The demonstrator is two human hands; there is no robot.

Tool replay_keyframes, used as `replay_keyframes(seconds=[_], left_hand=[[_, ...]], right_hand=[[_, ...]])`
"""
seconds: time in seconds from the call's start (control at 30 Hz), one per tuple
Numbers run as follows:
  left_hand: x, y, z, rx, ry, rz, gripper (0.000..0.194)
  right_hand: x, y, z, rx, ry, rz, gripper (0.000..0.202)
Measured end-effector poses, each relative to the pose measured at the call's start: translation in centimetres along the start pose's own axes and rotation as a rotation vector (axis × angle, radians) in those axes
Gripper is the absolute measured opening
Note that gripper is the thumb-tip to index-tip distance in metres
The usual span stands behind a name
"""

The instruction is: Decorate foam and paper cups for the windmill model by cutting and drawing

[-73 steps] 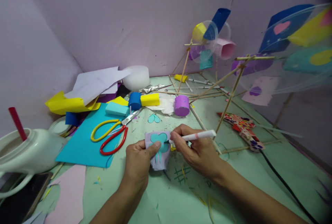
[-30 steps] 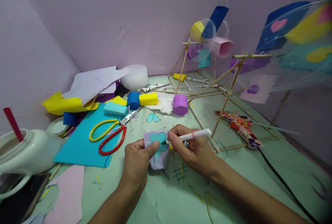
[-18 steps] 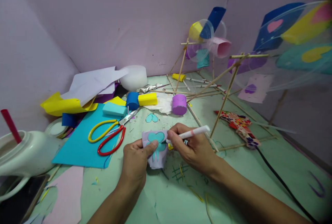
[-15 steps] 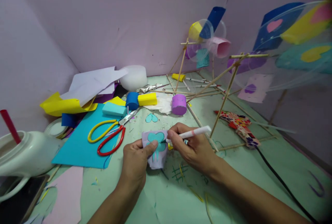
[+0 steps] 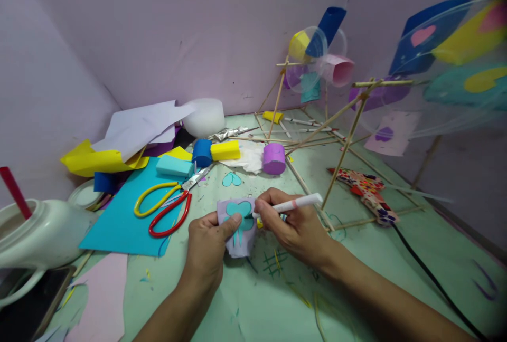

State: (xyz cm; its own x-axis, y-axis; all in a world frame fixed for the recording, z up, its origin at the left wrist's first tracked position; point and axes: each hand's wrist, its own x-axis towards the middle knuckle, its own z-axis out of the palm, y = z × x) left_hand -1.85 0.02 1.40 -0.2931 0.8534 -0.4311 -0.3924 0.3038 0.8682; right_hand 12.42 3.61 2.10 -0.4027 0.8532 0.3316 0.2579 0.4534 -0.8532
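Observation:
My left hand (image 5: 206,244) grips a small pale lilac paper piece (image 5: 242,248), its thumb pressed on the front. A teal paper cutout (image 5: 236,208), rounded like petals and edged in dark green, lies on that piece. In my right hand (image 5: 295,228) is a white felt-tip marker (image 5: 297,203) with a pink band. Its dark tip meets the right edge of the teal cutout; the fingertips around the barrel are partly hidden. Just beyond my hands, a small teal heart-shaped cutout (image 5: 232,179) rests on the green table cover (image 5: 229,300).
Scissors (image 5: 199,177) lie left on a teal sheet (image 5: 119,231). Paper rolls, including a purple one (image 5: 274,159), stand behind. At right are a stick frame (image 5: 336,162) with paper-decorated wheels and a patterned glue gun (image 5: 366,189) with its cord. A white pot (image 5: 51,236) stands far left.
Almost nothing differs. The marker's rear end sits very slightly lower on its tip, while both hands and the lilac piece keep their places.

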Motion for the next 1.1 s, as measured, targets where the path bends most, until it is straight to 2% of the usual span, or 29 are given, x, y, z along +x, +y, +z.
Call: replay_keyframes(seconds=[0.33,0.73,1.1], left_hand=[[-0.05,0.02,0.14,0.005,0.013,-0.003,0.027],[0.03,-0.09,-0.01,-0.003,-0.007,0.009,0.025],[0.01,-0.08,0.17,0.013,0.011,0.003,0.025]], right_hand=[[-0.08,-0.27,-0.11,0.018,0.042,-0.037,0.022],[-0.25,0.22,0.27,-0.011,0.028,-0.043,0.021],[-0.31,0.08,0.19,-0.093,0.051,-0.072,0.021]])
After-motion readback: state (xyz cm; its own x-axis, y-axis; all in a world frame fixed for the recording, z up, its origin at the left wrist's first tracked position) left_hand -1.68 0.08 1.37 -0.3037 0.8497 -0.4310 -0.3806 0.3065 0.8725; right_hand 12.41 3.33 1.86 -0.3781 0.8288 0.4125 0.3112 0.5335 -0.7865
